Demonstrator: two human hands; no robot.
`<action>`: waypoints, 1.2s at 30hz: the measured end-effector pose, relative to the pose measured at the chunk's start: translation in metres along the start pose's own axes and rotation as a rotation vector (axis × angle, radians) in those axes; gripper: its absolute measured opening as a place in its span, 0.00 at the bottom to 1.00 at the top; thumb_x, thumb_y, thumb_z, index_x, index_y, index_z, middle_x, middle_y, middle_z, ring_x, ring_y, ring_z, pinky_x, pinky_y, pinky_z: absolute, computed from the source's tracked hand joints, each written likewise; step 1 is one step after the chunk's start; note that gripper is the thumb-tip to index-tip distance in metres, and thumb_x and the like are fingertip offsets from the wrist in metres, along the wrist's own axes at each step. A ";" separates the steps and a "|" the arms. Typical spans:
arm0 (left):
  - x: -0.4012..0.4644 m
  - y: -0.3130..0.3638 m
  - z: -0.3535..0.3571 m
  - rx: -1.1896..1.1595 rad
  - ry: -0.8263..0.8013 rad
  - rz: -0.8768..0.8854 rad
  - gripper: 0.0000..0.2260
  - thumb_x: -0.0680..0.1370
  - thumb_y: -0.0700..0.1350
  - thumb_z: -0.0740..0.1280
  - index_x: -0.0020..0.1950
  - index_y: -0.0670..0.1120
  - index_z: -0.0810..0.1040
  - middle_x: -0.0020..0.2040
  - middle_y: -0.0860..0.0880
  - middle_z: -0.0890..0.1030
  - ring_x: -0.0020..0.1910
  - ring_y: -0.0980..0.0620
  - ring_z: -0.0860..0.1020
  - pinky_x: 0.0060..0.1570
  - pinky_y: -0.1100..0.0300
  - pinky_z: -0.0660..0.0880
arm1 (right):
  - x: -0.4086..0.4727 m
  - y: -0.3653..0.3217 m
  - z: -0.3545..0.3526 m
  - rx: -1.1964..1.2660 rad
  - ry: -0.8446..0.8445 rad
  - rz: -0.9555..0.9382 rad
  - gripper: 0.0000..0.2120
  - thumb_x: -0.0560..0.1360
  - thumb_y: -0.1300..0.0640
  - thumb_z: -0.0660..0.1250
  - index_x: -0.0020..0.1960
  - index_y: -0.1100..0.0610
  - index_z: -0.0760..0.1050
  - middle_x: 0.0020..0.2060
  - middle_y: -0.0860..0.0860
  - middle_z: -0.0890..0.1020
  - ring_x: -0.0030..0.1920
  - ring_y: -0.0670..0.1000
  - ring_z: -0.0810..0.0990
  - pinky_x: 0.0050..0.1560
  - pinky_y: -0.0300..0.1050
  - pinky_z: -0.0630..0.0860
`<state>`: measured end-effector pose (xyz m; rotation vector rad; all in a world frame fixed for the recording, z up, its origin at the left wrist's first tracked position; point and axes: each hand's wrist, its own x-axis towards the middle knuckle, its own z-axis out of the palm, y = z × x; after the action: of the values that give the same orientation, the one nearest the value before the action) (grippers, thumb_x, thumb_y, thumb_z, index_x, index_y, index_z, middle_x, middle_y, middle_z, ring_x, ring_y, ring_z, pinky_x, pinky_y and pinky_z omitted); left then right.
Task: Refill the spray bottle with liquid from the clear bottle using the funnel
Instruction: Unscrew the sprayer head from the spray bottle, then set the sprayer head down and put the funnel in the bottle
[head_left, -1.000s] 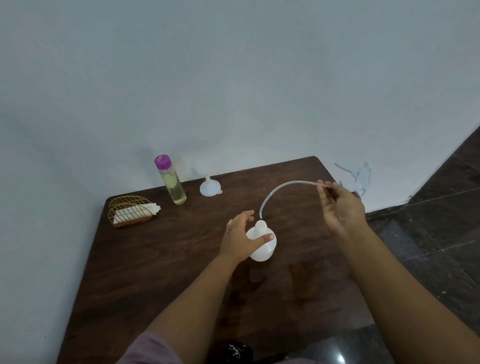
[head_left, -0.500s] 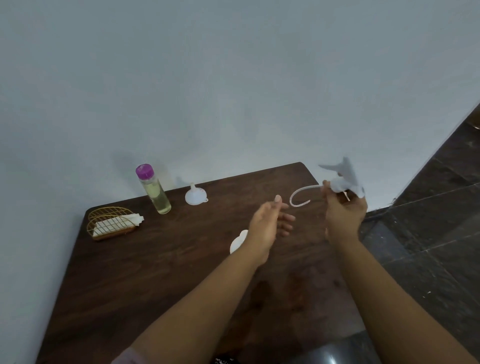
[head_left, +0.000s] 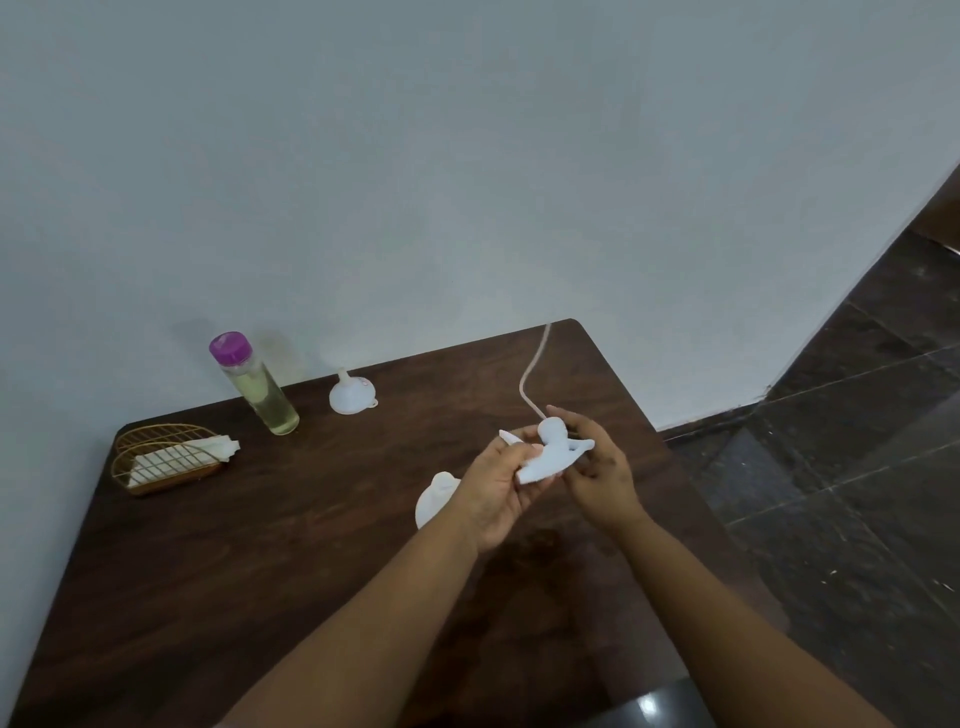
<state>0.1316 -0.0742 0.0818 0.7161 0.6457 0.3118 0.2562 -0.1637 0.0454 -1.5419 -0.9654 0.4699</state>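
Both hands hold the white spray head (head_left: 553, 456) above the dark wooden table (head_left: 260, 545). My left hand (head_left: 498, 488) grips its nozzle end and my right hand (head_left: 597, 475) grips the trigger side. Its thin dip tube (head_left: 530, 371) curves up and away toward the far table edge. The white spray bottle body (head_left: 434, 496) stands uncapped on the table, partly hidden behind my left hand. The clear bottle (head_left: 260, 387) with a purple cap and yellowish liquid stands at the back left. A small white funnel (head_left: 350, 395) rests upside down to its right.
A gold wire basket (head_left: 161, 460) with white tissues sits at the table's left edge. A white wall runs just behind the table. Dark tiled floor (head_left: 831, 493) lies to the right, beyond the table's right edge.
The spray head came fully out of the bottle. My left hand left the bottle and took hold of the head alongside my right hand. The dip tube now points away.
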 end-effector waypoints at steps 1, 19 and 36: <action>0.003 -0.003 -0.002 0.051 0.030 0.002 0.12 0.78 0.38 0.65 0.61 0.42 0.76 0.56 0.41 0.81 0.52 0.47 0.81 0.48 0.57 0.80 | 0.000 0.005 -0.004 0.003 -0.051 0.056 0.22 0.73 0.70 0.69 0.65 0.59 0.74 0.58 0.52 0.80 0.58 0.48 0.79 0.53 0.38 0.78; 0.048 -0.100 -0.042 0.685 0.292 -0.189 0.37 0.72 0.39 0.73 0.73 0.52 0.54 0.53 0.49 0.73 0.50 0.51 0.78 0.51 0.53 0.80 | -0.045 0.088 -0.035 -0.303 -0.229 0.514 0.15 0.73 0.64 0.68 0.56 0.49 0.75 0.53 0.47 0.81 0.53 0.47 0.80 0.51 0.39 0.75; 0.003 -0.044 -0.019 1.075 0.291 0.623 0.15 0.74 0.45 0.68 0.59 0.52 0.72 0.43 0.57 0.77 0.36 0.60 0.74 0.37 0.71 0.69 | -0.022 0.043 0.006 -0.509 -0.180 0.200 0.22 0.71 0.62 0.71 0.63 0.60 0.72 0.54 0.55 0.78 0.57 0.54 0.75 0.59 0.50 0.72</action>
<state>0.1236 -0.0945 0.0388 1.9425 0.8488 0.6582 0.2529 -0.1755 -0.0013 -2.0962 -1.1313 0.5367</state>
